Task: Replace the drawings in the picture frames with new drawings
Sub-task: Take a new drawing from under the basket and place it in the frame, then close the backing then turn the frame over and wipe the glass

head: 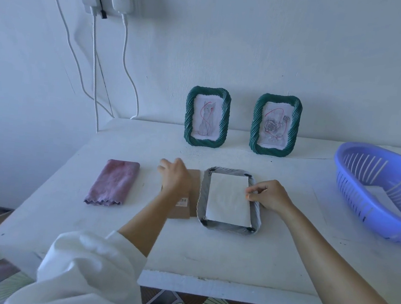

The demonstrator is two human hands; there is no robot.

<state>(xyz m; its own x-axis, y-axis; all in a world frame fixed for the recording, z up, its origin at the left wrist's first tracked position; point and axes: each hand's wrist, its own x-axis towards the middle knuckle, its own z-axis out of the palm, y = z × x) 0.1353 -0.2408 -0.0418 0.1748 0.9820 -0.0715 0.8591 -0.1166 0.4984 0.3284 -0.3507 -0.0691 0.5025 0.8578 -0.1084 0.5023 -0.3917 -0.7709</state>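
White table at centre frame carries a face-down frame (pixel 228 225) whose paper sheet (pixel 227 200), long axis running away from the viewer, is pinched at its right edge by the right hand (pixel 267 196), while the left hand (pixel 176 176), fingers loosely spread and holding nothing, hovers over the cardboard backing (pixel 189 197) just left.
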